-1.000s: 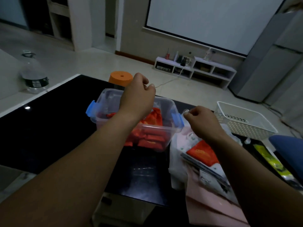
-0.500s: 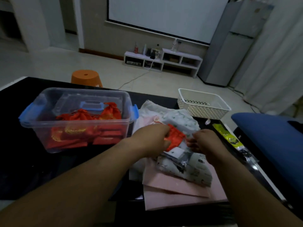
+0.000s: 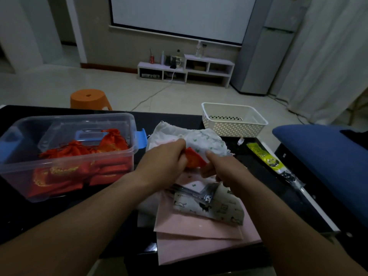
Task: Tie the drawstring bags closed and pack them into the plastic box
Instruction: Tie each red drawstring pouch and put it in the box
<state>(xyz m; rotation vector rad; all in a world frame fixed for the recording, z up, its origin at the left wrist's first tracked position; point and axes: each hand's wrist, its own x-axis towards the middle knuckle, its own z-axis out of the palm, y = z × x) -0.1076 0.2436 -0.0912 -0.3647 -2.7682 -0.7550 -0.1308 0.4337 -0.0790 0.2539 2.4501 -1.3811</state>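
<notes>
I saw the left hand [image 3: 165,166] and right hand [image 3: 223,170] both pinching the small red fabric drawstring bag [image 3: 194,161] above the pale printed cloth pile [image 3: 207,140]; the clear plastic box with blue latches [image 3: 65,159] lay just left of that grip, nearer the left hand

Setting: home, living room.
- Upper centre: large projection screen [image 3: 179,14] on the far wall.
- Below it: low white shelf unit [image 3: 186,71] carrying bottles and small household items, with a cable trailing across the pale tiled floor [image 3: 49,84].
- Upper right: tall grey refrigerator [image 3: 266,56], with full-length curtains [image 3: 328,56] beside it.
- Left of centre: orange plastic stool [image 3: 89,98] behind the glossy black counter [image 3: 175,119].
- Right edge: blue padded seat [image 3: 328,156].
</notes>
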